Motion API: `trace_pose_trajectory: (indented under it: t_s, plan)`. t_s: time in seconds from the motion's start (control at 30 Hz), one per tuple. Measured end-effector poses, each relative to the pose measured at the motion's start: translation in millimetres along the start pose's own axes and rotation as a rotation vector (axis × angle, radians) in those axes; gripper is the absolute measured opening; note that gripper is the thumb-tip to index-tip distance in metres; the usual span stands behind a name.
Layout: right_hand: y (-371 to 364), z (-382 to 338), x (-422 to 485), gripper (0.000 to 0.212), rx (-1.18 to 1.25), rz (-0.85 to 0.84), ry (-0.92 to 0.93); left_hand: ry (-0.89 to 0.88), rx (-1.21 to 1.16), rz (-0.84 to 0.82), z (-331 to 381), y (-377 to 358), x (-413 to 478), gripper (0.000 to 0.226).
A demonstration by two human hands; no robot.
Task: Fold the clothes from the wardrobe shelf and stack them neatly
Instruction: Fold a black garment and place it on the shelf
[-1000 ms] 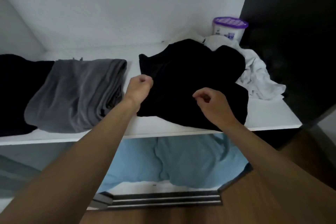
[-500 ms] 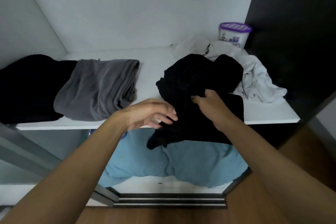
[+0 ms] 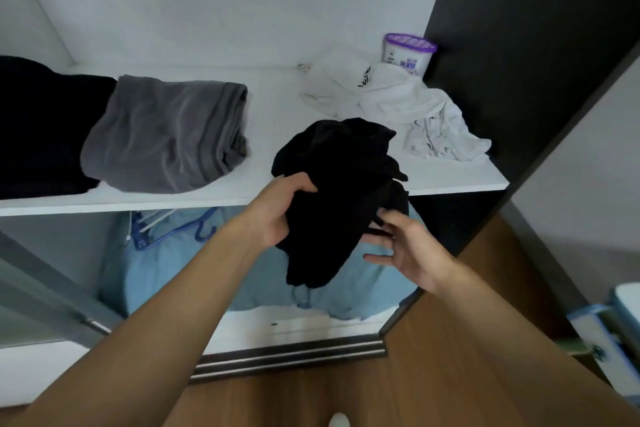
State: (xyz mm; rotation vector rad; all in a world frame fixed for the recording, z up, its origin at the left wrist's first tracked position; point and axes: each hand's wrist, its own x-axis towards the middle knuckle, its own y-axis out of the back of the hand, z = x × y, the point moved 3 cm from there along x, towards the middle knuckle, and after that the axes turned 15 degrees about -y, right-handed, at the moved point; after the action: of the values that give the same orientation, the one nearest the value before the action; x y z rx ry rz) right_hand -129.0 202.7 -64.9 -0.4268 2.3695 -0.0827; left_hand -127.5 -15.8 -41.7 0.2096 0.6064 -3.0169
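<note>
Two hands (image 3: 277, 215) (image 3: 410, 253) — one tub (image 3: 408, 57)

Black garment (image 3: 343, 191) bunched, gripped by left hand (image 3: 277, 215) at shelf (image 3: 277, 107) front edge, lower part hanging below. Grey garment (image 3: 162, 139) folded on shelf, touching black pile (image 3: 45, 128) far left. White clothes (image 3: 415, 107) crumpled back right.

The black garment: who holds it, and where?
The left hand grips the black garment at its left side; the open right hand touches its lower right.
</note>
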Motion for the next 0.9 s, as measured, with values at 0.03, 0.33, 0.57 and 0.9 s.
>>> trace_pose_trajectory:
  t_s: [0.03, 0.33, 0.57, 0.9]
  plan:
    - [1, 5, -1, 0.045, 0.176, -0.060, -0.076, 0.003, 0.023, -0.007, -4, 3, -9, 0.038]
    - [-70, 58, -7, 0.033, 0.101, 0.123, -0.013, 0.119, 0.451, -0.291, -69, 58, -106, 0.059]
    - [-60, 104, -40, 0.019, -0.154, 0.138, 0.225, 0.135, -0.128, -0.081, -112, 110, -147, 0.071]
    - [-22, 110, -87, 0.033, -0.024, 0.055, 0.232, -0.123, 0.517, -0.024, -115, 62, -156, 0.063]
